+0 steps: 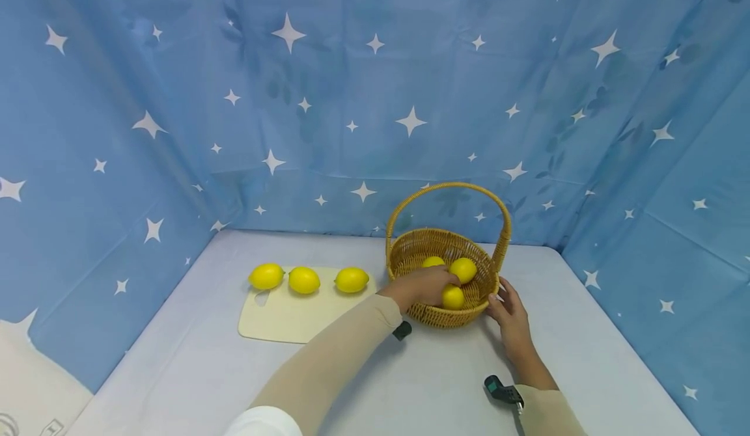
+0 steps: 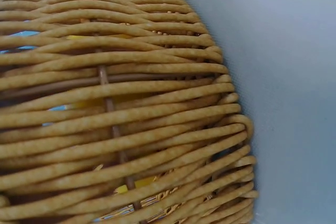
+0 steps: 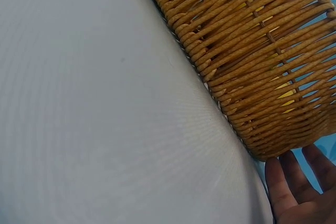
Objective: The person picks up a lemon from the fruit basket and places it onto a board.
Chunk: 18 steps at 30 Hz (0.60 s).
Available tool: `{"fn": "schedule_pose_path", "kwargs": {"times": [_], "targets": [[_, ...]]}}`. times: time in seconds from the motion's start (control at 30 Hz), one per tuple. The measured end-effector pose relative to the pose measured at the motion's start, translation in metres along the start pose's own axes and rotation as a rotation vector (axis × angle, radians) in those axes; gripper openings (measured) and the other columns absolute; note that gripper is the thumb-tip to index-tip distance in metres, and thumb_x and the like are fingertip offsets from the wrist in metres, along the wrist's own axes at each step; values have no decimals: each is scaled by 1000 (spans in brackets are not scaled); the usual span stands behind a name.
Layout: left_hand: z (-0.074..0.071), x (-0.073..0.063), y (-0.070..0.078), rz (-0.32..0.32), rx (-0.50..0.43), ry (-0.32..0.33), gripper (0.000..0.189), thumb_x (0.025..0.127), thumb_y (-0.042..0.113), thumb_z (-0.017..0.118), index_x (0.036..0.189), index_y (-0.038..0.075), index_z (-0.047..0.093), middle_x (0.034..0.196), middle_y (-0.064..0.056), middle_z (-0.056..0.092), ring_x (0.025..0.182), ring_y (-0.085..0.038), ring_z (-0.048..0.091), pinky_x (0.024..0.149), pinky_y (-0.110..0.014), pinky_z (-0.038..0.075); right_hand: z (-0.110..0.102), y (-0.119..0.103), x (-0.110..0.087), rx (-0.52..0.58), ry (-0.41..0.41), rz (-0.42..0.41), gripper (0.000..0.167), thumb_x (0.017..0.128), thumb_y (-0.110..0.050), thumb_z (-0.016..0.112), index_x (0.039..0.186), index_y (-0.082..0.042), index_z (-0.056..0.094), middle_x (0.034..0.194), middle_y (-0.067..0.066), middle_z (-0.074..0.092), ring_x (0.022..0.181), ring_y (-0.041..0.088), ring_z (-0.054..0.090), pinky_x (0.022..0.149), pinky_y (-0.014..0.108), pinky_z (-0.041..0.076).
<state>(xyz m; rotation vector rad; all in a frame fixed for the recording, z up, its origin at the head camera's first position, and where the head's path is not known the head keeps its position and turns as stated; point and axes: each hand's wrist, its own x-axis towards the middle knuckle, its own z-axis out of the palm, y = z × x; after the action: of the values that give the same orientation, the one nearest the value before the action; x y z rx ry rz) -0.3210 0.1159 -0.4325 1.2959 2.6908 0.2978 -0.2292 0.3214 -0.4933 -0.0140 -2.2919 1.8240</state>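
My left hand (image 1: 430,284) reaches over the near rim into a wicker basket (image 1: 436,317) with a tall arched handle. Its fingers curl round the front lemon (image 1: 452,297), touching close to a second lemon (image 1: 463,270). Behind the hand lies a third lemon (image 1: 433,261), partly covered. In the left wrist view the woven wall (image 2: 115,129) hides most of that hand. My right hand (image 1: 511,319) is at the basket's right side, thumb and fingers against it near the rim. The right wrist view shows its straight fingers (image 3: 296,177) touching the woven edge.
A cream cutting board (image 1: 293,319) lies left of the basket. Along its far edge sit three lemons: left (image 1: 266,276), middle (image 1: 304,280) and right (image 1: 351,280). A white cloth (image 1: 433,384) covers the table. Blue star-patterned curtains (image 1: 328,130) enclose the back and sides.
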Motion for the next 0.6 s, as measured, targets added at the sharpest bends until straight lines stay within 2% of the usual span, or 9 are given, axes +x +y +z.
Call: {"fn": "schedule_pose_path", "kwargs": {"times": [0.17,0.33,0.6], "targets": [[0,0,-2,24,5,43,51,91,26,70,139,27,55,133,7,54,120,-7,49,95,-24,42,-1,13,6,-27,9,1,64,103,-36,47,157,-22,15,156,16,26,132,32,39,85,15,47],[-3,-3,-4,48,8,71,53,89,25,72,139,30,54,136,9,51,124,-8,46,99,-24,40,-1,17,7,-25,11,-17,64,103,-36,47,157,-22,15,155,17,26,132,35,39,86,16,48],[-17,-22,-8,91,-13,107,56,85,30,78,137,27,56,133,7,51,118,-7,49,99,-24,40,-2,18,8,-24,18,-5,64,103,-37,47,157,-23,16,155,16,26,132,34,39,86,17,48]]}}
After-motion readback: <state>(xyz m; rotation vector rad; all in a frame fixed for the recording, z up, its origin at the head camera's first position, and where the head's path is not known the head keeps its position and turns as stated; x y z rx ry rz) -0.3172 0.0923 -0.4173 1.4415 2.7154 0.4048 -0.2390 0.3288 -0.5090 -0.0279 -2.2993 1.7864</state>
